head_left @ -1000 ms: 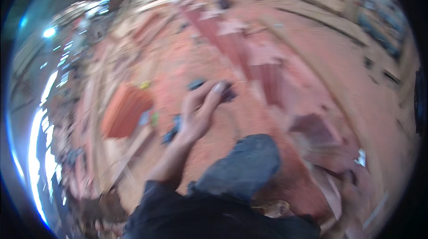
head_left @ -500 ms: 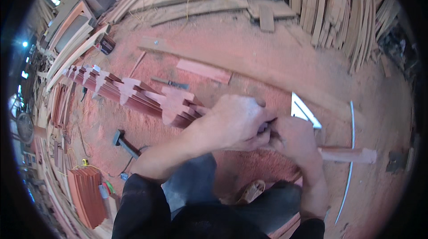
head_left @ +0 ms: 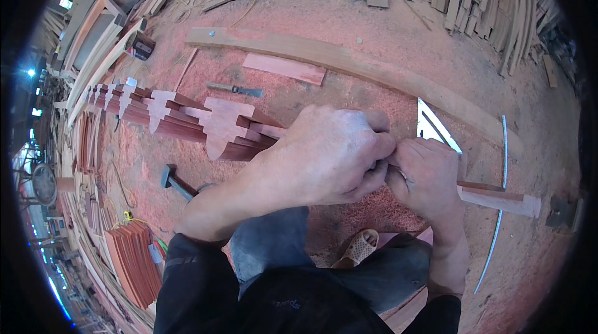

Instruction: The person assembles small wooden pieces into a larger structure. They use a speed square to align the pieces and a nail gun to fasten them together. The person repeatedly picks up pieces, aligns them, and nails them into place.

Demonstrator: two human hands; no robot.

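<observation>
My left hand is closed, its fingertips pinched against those of my right hand in front of me. My right hand is closed too, thumb and fingers pressed together. Whatever lies between the fingertips is hidden or too small to name. Below them, a reddish wooden piece shows its end to the right of my right hand. Left of my left hand stand several notched, shaped reddish boards in a row, receding to the far left. A white triangular set square lies just beyond my right hand.
A chisel, a flat reddish offcut and a long plank lie on the dusty floor ahead. A hammer lies left of my left forearm. A thin metal rule is at right; stacked red slats are at lower left.
My view has shifted, so the boards and floor tools appear higher in the picture. Both hands stay together, fingertips still meeting, with the left hand's fingers slightly turned.
</observation>
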